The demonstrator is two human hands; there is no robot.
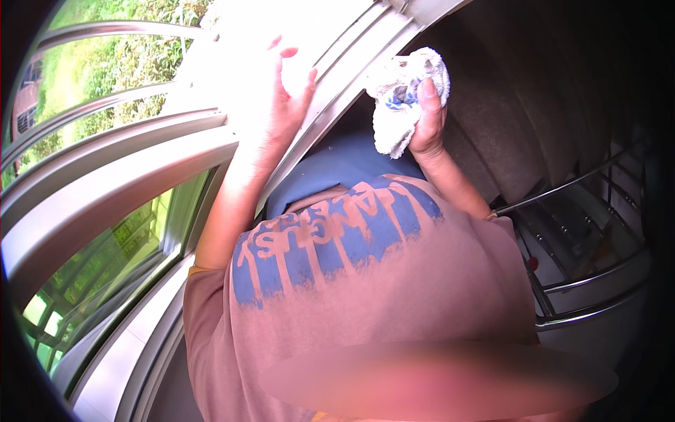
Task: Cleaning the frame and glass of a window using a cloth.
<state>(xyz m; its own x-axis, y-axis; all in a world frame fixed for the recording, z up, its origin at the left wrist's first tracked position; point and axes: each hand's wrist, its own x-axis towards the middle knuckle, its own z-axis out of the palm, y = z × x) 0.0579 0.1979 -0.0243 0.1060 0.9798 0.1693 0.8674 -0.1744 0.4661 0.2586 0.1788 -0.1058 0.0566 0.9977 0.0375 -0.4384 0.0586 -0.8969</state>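
Note:
A crumpled white terry cloth [391, 126] with blue marks is gripped in my right hand [430, 126], thumb pressed on its near face. The cloth is held up beside the pale window frame [345, 100] and looks apart from it. Over the bright sill area, my left hand [290, 100] has its fingers spread and slightly curled. Strong glare washes out its fingertips and the surface behind them. I see nothing between those fingers.
Metal window bars [116, 96] cross the left side, with greenery [142, 58] outside. Below them is a window pane [121, 258]. A chrome-railed rack [575, 316] stands at the right. Dark brown folded material, perhaps a curtain [511, 100], fills the upper right.

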